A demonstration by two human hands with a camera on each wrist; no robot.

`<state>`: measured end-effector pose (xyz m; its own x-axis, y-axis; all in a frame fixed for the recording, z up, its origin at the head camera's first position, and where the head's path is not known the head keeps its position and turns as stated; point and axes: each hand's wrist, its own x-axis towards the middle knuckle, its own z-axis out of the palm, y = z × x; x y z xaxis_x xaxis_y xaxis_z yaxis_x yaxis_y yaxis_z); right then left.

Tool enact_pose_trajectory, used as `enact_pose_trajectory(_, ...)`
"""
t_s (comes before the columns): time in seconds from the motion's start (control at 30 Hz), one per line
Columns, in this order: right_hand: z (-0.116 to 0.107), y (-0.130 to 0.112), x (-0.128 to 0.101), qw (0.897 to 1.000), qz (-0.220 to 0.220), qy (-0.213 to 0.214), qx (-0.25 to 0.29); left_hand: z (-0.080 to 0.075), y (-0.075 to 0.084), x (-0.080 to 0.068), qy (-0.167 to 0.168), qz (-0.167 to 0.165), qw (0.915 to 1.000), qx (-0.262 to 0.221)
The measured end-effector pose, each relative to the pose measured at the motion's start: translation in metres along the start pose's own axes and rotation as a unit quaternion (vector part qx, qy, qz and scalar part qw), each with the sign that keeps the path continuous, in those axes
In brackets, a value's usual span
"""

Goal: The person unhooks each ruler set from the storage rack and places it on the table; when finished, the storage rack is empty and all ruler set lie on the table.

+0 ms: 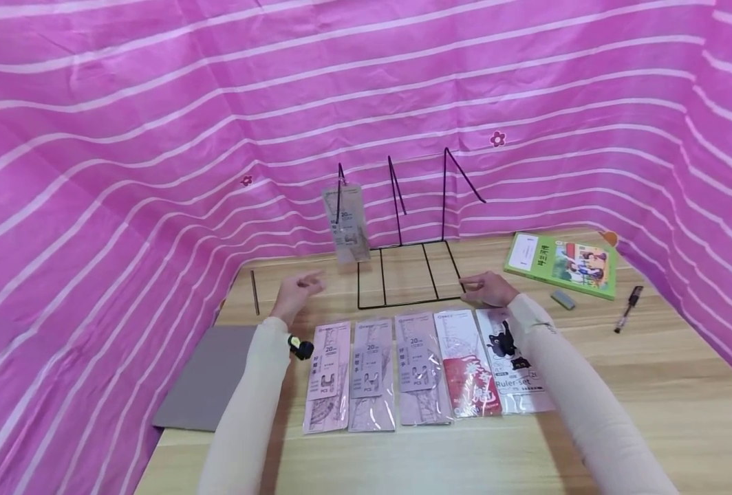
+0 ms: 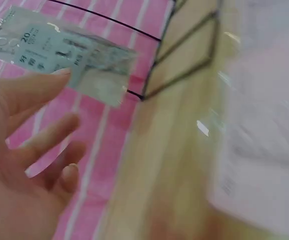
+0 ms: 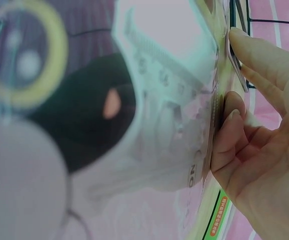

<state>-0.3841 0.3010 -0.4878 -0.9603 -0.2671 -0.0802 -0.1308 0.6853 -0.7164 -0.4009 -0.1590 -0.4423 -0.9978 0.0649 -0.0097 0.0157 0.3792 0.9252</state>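
My left hand (image 1: 296,295) is held over the table with fingers loosely spread and nothing in them. Just beyond it, a ruler set in a clear packet (image 1: 349,223) hangs from the left prong of a black wire display rack (image 1: 400,227). In the left wrist view the thumb overlaps this packet's (image 2: 59,52) lower edge. My right hand (image 1: 491,289) is by the rack base's right front corner, fingertips right at the wire. In the right wrist view, its thumb (image 3: 264,55) is extended and the lower fingers (image 3: 229,145) are bent. The rack's other two prongs carry nothing.
Several packaged ruler sets (image 1: 372,375) lie in a row before the rack, one red (image 1: 470,378), one with a black cat (image 1: 514,364). A green book (image 1: 561,265), grey eraser (image 1: 563,299) and pen (image 1: 629,309) lie right. A grey board (image 1: 208,378) and dark stick (image 1: 254,292) lie left.
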Motion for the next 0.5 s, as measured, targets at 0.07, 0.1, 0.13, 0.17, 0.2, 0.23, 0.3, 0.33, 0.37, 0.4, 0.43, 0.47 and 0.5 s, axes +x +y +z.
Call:
enact_pose_trajectory(0.07,0.000,0.000,0.001,1.000,-0.005,0.000,-0.002,0.000,0.014,0.013,0.020,0.033,0.9992,-0.012)
enact_pose_trajectory(0.1,0.001,-0.001,0.001,1.000,-0.005,-0.001,-0.001,0.000,0.021,0.019,0.028,0.049,0.9983,-0.013)
enact_pose_trajectory(0.13,0.001,0.000,0.002,1.000,-0.003,-0.001,0.002,-0.001,0.027,0.024,0.035,0.069,0.9969,-0.017)
enact_pose_trajectory(0.17,0.002,-0.001,0.002,1.000,-0.002,-0.001,0.001,-0.002,0.033,0.029,0.037,0.086,0.9953,-0.025)
enact_pose_trajectory(0.2,0.002,-0.001,0.002,1.000,-0.002,-0.002,-0.001,-0.004,0.039,0.034,0.041,0.100,0.9936,-0.032)
enact_pose_trajectory(0.23,0.002,-0.001,0.003,1.000,-0.001,-0.002,-0.001,-0.005,0.045,0.038,0.045,0.109,0.9923,-0.040)
enact_pose_trajectory(0.3,0.003,-0.001,0.003,1.000,0.003,-0.001,0.002,-0.007,0.055,0.045,0.050,0.113,0.9906,-0.059)
enact_pose_trajectory(0.33,0.002,-0.001,0.003,1.000,-0.001,0.001,-0.002,-0.008,0.060,0.048,0.050,0.112,0.9901,-0.068)
enact_pose_trajectory(0.37,0.002,-0.001,0.003,1.000,-0.004,0.002,-0.007,-0.008,0.064,0.051,0.051,0.108,0.9900,-0.075)
enact_pose_trajectory(0.4,0.002,0.000,0.003,1.000,-0.006,0.005,-0.010,-0.008,0.068,0.054,0.052,0.104,0.9901,-0.079)
enact_pose_trajectory(0.43,0.002,0.000,0.003,1.000,-0.005,0.007,-0.010,-0.008,0.071,0.057,0.051,0.101,0.9904,-0.079)
enact_pose_trajectory(0.47,0.002,0.001,0.002,1.000,-0.006,0.008,-0.011,-0.008,0.074,0.059,0.048,0.102,0.9904,-0.080)
enact_pose_trajectory(0.5,0.002,0.002,0.002,1.000,-0.004,0.008,-0.010,-0.007,0.077,0.061,0.045,0.100,0.9905,-0.083)
